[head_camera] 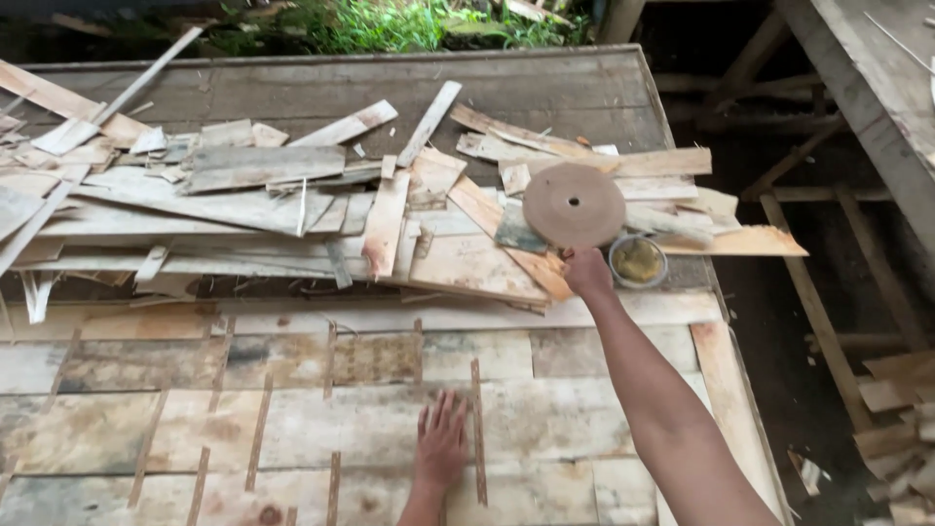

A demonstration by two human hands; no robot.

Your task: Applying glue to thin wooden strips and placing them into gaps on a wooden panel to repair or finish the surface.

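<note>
Right hand (587, 272) is stretched far out toward the back right of the worktop (623, 97), fingers curled shut on the near rim of a round brown disc (574, 204) with a small hole at its centre. From where I watch, the disc lies straight beyond the knuckles, away from the body, tilted up on the heap of thin wood offcuts (292, 195) that covers the far half of the worktop. Being round, it has no long axis to line up with; what counts is that the grip is on the nearest edge, with the whole face lying past the fingers. Just to the right of that hand, touching or nearly so, sits a small round tin (638, 261) with yellowish stuff inside, close to the worktop's right edge. Left hand (441, 446) is well apart from all this, flat and spread, palm down on the glued-up panel of veneer sheets (292, 409) near the front edge, beside a narrow strip (477, 433). So the right one is clearly the nearer to the disc.
</note>
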